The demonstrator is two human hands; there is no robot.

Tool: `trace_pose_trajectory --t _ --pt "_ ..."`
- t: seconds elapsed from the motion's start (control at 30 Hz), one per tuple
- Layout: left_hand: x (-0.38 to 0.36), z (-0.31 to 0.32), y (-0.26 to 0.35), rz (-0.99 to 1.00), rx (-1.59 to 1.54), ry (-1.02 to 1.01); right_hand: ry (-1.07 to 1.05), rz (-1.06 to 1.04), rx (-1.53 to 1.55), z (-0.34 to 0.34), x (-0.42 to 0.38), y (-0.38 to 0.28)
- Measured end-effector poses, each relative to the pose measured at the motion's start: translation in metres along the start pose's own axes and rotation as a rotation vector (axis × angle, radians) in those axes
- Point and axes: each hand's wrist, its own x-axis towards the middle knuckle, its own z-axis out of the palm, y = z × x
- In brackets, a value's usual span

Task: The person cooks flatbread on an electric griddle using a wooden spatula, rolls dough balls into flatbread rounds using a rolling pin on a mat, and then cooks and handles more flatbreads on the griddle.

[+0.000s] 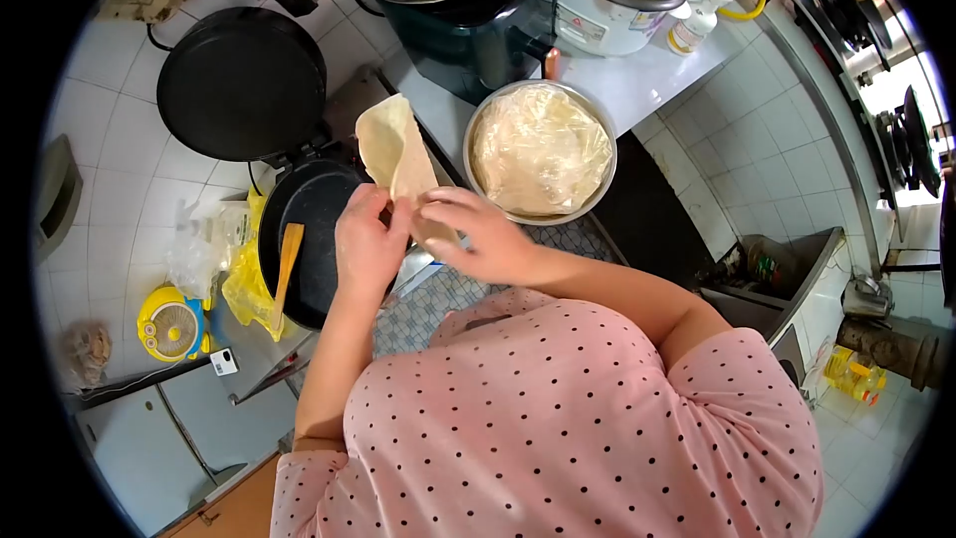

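A pale, thin flatbread (396,144) is curled up in front of me, its upper end standing loose. My left hand (368,239) pinches its lower end between thumb and fingers. With bent fingers, my right hand (478,234) holds the lower right part of the same flatbread. To the left lies an open electric griddle (324,204) with its round black lid raised. A wooden spatula (288,269) leans across the griddle's rim. Just beyond my right hand stands a metal bowl (609,154), filled with pale food under clear plastic wrap (543,149).
Behind the bowl are a dark pot-like appliance (463,35) with a metal lid and a rice cooker (617,25) holding cloudy liquid. Yellow plastic bags (249,284) and a small yellow fan (171,324) sit left of the griddle. An oil bottle (854,374) stands far right.
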Motion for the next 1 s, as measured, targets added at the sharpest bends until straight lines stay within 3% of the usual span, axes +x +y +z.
trace_pose_trajectory --t 0.03,0.07,0.13,0.23,0.3,0.37,0.47,0.57,0.67,0.77,0.87,0.93,1.0 --pt "0.002 -0.001 0.005 -0.012 -0.057 0.014 -0.033 -0.031 -0.037 -0.024 -0.002 0.007" --pt "0.004 -0.005 0.009 -0.032 -0.039 0.0 0.045 0.157 -0.178 -0.046 -0.007 0.017" --pt "0.008 -0.014 0.015 -0.038 -0.047 -0.018 0.385 0.362 -0.73 -0.087 -0.018 0.064" --pt "0.015 -0.015 0.022 -0.024 -0.128 0.011 0.097 0.968 -0.348 -0.113 -0.016 0.085" --pt "0.024 -0.013 0.029 0.005 -0.182 0.06 0.006 0.499 -0.303 -0.076 -0.031 0.091" --pt "0.037 -0.002 0.034 0.092 -0.312 0.192 -0.167 0.175 -0.195 -0.049 -0.019 0.053" --pt "0.054 0.018 0.056 0.109 -0.497 0.232 -0.331 -0.016 -0.202 -0.019 -0.043 0.054" --pt "0.066 0.067 0.042 0.226 -0.298 0.107 -0.402 -0.162 -0.165 -0.03 -0.056 0.057" --pt "0.058 0.091 0.03 0.183 -0.059 -0.012 -0.559 0.076 -0.192 -0.075 -0.062 0.06" --pt "0.049 0.088 0.014 0.142 0.055 0.037 -0.401 0.417 -0.576 -0.093 -0.053 0.089" --pt "0.048 0.086 0.009 0.117 0.066 0.044 -0.18 0.143 -0.856 -0.098 -0.028 0.111" --pt "0.049 0.087 0.011 0.162 0.083 0.033 -0.459 0.249 -0.972 -0.098 -0.019 0.129" --pt "0.054 0.083 0.021 0.238 0.099 0.02 -0.444 0.5 -0.812 -0.105 -0.014 0.141"
